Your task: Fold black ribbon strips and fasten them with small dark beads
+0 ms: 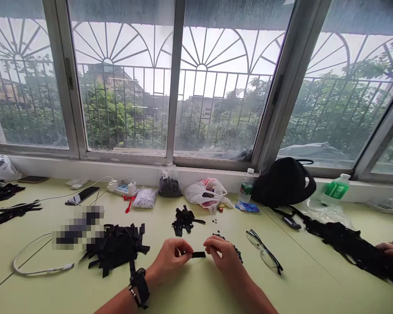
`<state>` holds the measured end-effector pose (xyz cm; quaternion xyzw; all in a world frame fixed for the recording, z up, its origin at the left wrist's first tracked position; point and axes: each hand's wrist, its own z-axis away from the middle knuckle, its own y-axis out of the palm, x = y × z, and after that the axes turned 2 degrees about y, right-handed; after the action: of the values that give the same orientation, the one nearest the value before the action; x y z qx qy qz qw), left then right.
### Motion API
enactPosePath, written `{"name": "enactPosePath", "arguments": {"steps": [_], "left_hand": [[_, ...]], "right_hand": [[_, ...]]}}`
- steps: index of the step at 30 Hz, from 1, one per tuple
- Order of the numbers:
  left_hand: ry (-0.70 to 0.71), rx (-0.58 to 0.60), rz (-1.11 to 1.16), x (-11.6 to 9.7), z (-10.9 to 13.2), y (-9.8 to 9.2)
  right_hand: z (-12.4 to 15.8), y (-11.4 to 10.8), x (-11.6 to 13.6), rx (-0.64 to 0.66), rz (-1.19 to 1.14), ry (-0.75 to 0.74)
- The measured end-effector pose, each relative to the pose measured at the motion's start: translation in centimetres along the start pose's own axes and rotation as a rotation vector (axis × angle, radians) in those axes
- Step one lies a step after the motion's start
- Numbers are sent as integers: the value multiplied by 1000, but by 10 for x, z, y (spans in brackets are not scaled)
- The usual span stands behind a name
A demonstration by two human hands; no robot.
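Observation:
My left hand (168,258) and my right hand (223,254) meet low in the middle of the pale green table (196,292). Between them they pinch a short black ribbon strip (198,254), one hand at each end. A black watch sits on my left wrist. A heap of cut black ribbon pieces (116,247) lies just left of my left hand. A small pile of finished black bows (184,220) lies beyond my hands. Tiny dark beads (216,223) are scattered nearby.
Glasses (264,254) lie right of my hands. Along the window sill stand plastic bags (205,192), a water bottle (246,186), a black bag (284,182), a green bottle (336,189), a power strip (122,188) and a phone (82,195). Another person's hand (392,250) rests on black fabric at far right.

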<state>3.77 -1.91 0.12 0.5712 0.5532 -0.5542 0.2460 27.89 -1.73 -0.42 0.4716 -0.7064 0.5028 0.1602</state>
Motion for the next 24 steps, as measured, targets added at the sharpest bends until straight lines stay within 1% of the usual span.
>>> {"name": "enactPosePath", "arguments": {"steps": [3,8,13,16,24], "left_hand": [[5,-7,-8,0,0,1],[24,-5,-5,1,0,0],[58,-9,23,1,-1,0],[65,-26,54,-2,-2,-1],[72,-20,161,-5,-3,-4]], "right_hand": [[0,0,3,-33,26,-15],[0,4,18,-54,57,-67],[1,12,28,-17,16,-98],[0,12,31,-15,-17,-91],[-3,11,32,73,-64,-70]]}}
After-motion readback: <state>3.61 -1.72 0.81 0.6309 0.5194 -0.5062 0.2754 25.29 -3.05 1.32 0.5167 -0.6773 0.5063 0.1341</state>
